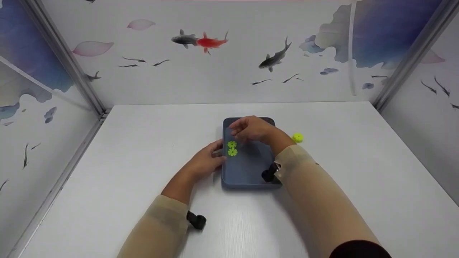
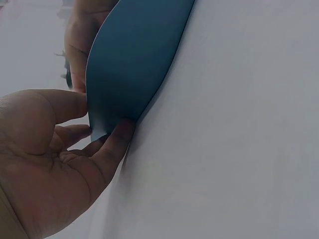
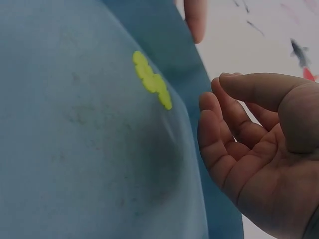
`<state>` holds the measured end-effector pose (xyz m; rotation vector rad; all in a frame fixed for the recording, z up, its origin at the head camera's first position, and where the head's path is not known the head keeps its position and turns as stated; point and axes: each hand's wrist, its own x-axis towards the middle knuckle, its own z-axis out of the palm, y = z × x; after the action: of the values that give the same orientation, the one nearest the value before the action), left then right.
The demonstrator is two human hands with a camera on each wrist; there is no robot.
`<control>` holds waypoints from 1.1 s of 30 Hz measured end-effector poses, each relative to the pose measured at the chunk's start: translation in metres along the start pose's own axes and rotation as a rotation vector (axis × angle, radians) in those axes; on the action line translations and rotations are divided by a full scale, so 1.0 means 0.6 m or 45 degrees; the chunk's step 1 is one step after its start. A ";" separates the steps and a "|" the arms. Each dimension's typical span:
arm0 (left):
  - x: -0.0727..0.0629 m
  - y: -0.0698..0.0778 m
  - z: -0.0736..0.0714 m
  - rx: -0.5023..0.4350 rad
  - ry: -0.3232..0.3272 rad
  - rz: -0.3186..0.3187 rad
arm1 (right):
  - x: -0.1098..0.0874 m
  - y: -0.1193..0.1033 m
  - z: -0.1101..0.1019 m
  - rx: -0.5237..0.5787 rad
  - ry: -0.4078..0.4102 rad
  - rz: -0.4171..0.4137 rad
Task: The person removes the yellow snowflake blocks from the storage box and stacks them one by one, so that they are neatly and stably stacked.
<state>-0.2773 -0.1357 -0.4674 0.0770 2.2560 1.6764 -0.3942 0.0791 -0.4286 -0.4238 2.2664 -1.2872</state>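
Note:
A shallow blue-grey tray [image 1: 247, 172] lies on the table. My left hand [image 1: 208, 159] is at its left side, thumb and fingers touching the outer wall; the left wrist view shows the fingertips along that wall [image 2: 134, 55]. Inside the tray, near its left wall, two yellow-green notched flower-shaped pieces [image 1: 232, 152] lie edge to edge. Above the tray's far part hovers my right hand [image 1: 252, 129], fingers loosely bent. In the right wrist view nothing shows between that hand's thumb and fingers [image 3: 212, 134], and the flower-shaped pieces [image 3: 149, 79] lie beside it.
More yellow-green flower-shaped material [image 1: 297, 138] lies on the white table [image 1: 340, 150] right of the tray, partly behind my right forearm; how many pieces is unclear. A printed back wall [image 1: 229, 79] and side walls enclose the table. Each wrist carries a small black camera [image 1: 196, 220].

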 end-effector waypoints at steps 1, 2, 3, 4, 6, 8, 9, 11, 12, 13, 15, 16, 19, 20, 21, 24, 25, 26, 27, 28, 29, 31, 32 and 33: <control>0.000 0.000 0.000 -0.006 -0.001 0.003 | 0.003 0.002 0.003 -0.006 -0.003 0.003; 0.000 -0.001 0.000 -0.005 -0.001 0.007 | 0.006 0.005 0.005 -0.012 -0.006 0.006; 0.000 -0.001 0.001 -0.008 -0.001 0.006 | 0.009 0.007 0.008 -0.019 -0.007 0.011; 0.000 -0.001 0.001 -0.007 0.000 0.005 | 0.011 0.009 0.010 -0.026 -0.011 0.015; -0.001 0.000 0.002 -0.004 -0.001 0.008 | 0.014 0.012 0.015 -0.048 -0.016 0.025; 0.000 -0.001 0.002 0.000 0.000 0.005 | 0.017 0.016 0.018 -0.074 -0.017 0.032; 0.000 0.000 0.001 0.000 0.000 0.003 | 0.017 0.017 0.019 -0.084 -0.018 0.034; 0.002 -0.001 0.001 -0.008 -0.005 0.009 | 0.019 0.021 0.019 -0.075 -0.027 0.028; 0.002 -0.001 0.001 -0.014 -0.007 0.010 | 0.021 0.023 0.019 -0.072 -0.031 0.025; 0.003 -0.001 0.001 -0.017 -0.009 0.010 | 0.022 0.025 0.019 -0.070 -0.038 0.021; 0.004 -0.002 0.000 -0.019 -0.013 0.011 | 0.026 0.028 0.020 -0.070 -0.050 0.012; 0.004 -0.002 0.000 -0.019 -0.016 0.011 | 0.028 0.030 0.021 -0.069 -0.057 0.007; 0.003 -0.002 -0.001 -0.010 -0.012 0.002 | 0.032 0.032 0.023 -0.114 -0.053 -0.003; 0.003 -0.002 -0.001 -0.011 -0.011 0.003 | 0.033 0.033 0.024 -0.127 -0.048 -0.005; 0.002 -0.001 -0.001 -0.014 -0.011 0.005 | 0.034 0.033 0.025 -0.137 -0.042 -0.004; 0.000 -0.001 -0.001 -0.018 -0.012 0.007 | 0.035 0.034 0.028 -0.160 -0.028 -0.007; 0.000 -0.001 -0.001 -0.018 -0.013 0.007 | 0.035 0.035 0.028 -0.166 -0.025 -0.014; -0.001 0.000 -0.001 -0.019 -0.015 0.007 | 0.035 0.035 0.029 -0.178 -0.022 -0.019; -0.001 0.000 -0.001 -0.017 -0.014 0.004 | 0.035 0.036 0.029 -0.187 -0.021 -0.028; 0.000 0.000 -0.001 -0.014 -0.013 0.001 | 0.034 0.036 0.029 -0.199 -0.022 -0.040; 0.000 0.000 -0.001 -0.014 -0.013 -0.003 | 0.034 0.036 0.029 -0.214 -0.023 -0.050; 0.000 0.000 0.000 -0.015 -0.013 -0.001 | 0.034 0.036 0.029 -0.240 -0.020 -0.064; 0.001 0.000 0.000 -0.015 -0.013 0.002 | 0.034 0.036 0.028 -0.256 -0.019 -0.066; 0.001 0.001 0.000 -0.016 -0.012 0.004 | 0.033 0.036 0.028 -0.271 -0.017 -0.068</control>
<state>-0.2777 -0.1354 -0.4673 0.0857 2.2392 1.6879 -0.4016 0.0685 -0.4596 -0.5698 2.4050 -1.0677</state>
